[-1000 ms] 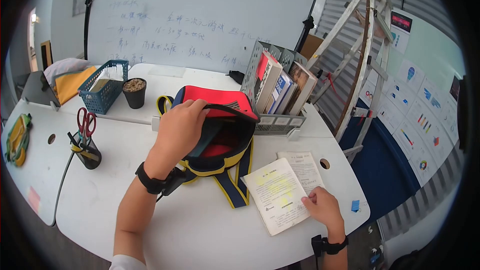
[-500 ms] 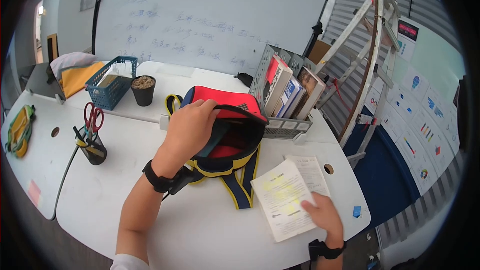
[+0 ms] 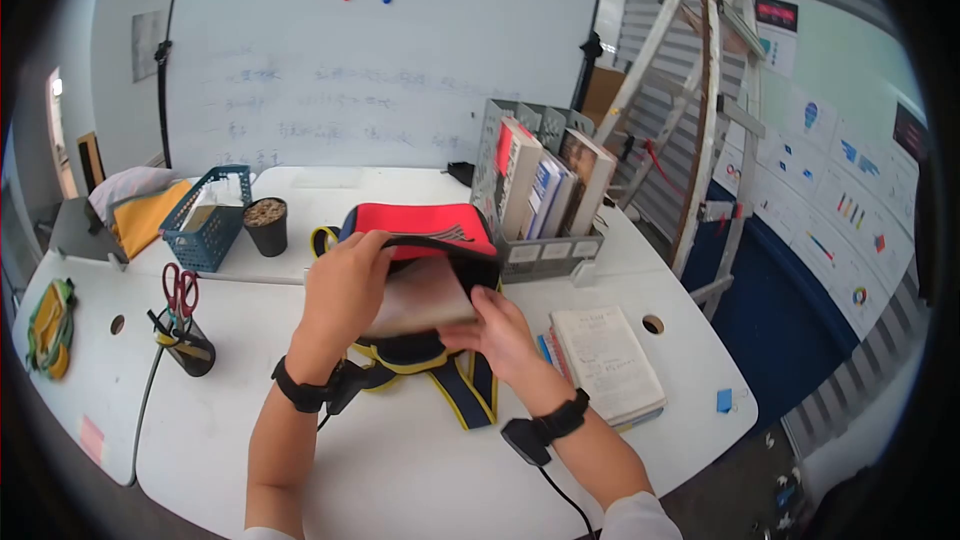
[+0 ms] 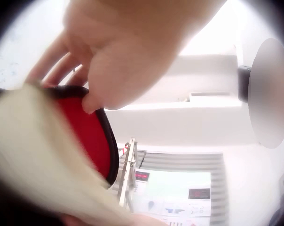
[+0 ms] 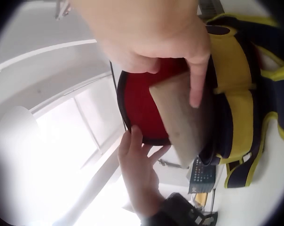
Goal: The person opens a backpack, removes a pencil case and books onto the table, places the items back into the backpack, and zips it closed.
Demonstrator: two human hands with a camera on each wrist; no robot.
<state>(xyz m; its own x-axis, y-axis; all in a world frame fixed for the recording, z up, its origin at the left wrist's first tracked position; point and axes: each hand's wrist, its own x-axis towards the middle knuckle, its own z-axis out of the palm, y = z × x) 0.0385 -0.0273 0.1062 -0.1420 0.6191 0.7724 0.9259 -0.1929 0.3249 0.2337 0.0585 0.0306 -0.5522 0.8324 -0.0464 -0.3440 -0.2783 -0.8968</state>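
Observation:
A red, navy and yellow backpack (image 3: 425, 219) stands on the table with its top flap raised. My left hand (image 3: 345, 285) grips the dark edge of that flap, thumb on the red lining (image 4: 88, 134). With my right hand (image 3: 503, 333) I hold a worn paperback book (image 3: 428, 298) partway into the bag's mouth. Its pages, blurred by motion, show as a cream block (image 5: 177, 115) in the right wrist view, my fingers along its side. Another open-paged book (image 3: 605, 360) lies to the right, with colored edges beneath it.
Behind the bag stands a grey file rack (image 3: 545, 255) of books. To the left are a pen cup (image 3: 190, 352) with scissors, a potted plant (image 3: 267, 230), a blue basket (image 3: 200, 250) and a green-yellow pouch (image 3: 52, 330). A stepladder (image 3: 705, 120) leans beyond the table's right.
My right hand has picked up the upper book from the table's right and carried it left into the backpack's opening. The left hand keeps its grip on the flap.

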